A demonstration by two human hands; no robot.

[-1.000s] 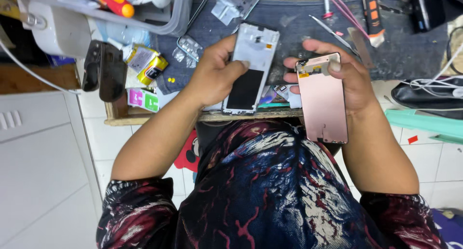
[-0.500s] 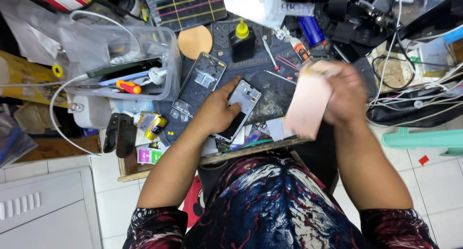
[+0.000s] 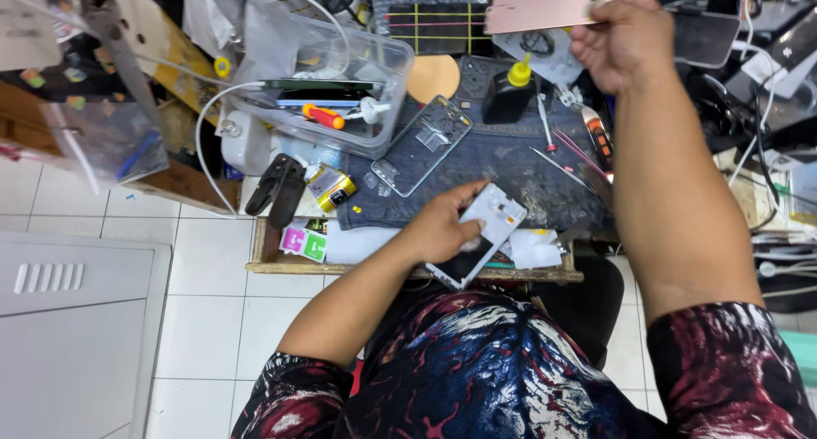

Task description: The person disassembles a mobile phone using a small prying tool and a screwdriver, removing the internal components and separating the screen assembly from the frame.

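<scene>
Right hand (image 3: 625, 39) grip on pink, flat rear cover (image 3: 538, 3), left hand (image 3: 442, 230) on white phone screen (image 3: 481, 233)

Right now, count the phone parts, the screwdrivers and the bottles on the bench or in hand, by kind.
Phone parts: 3 (pink back cover in right hand, white screen assembly under left hand, bare frame)
Screwdrivers: 2
Yellow-capped bottle: 1
Total: 6
</scene>
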